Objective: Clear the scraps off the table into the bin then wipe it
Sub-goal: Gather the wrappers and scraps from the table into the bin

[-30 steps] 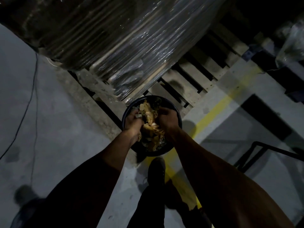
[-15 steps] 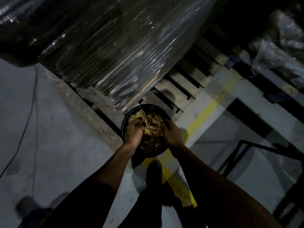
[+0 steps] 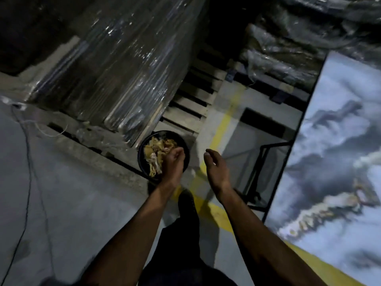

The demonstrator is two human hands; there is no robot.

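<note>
A round black bin (image 3: 144, 155) stands on the floor beside a pallet, filled with tan scraps (image 3: 157, 148). My left hand (image 3: 173, 162) hovers over the bin's right side, fingers loosely curled, nothing visibly held. My right hand (image 3: 215, 165) is to the right of the bin over the floor, fingers relaxed and holding nothing. The marbled grey-white table (image 3: 338, 141) fills the right edge, with a line of scraps (image 3: 325, 209) lying on it.
A shrink-wrapped stack (image 3: 123, 69) sits on a wooden pallet (image 3: 189, 108) behind the bin. A yellow line (image 3: 222, 129) runs across the concrete floor. A black metal frame (image 3: 259, 174) stands under the table. A cable (image 3: 28, 162) trails at left. My shoe (image 3: 185, 203) is below the bin.
Both hands have lifted out of the bin and released the scraps; the right hand has drawn off to the right. The view has swung right, bringing the table into sight.
</note>
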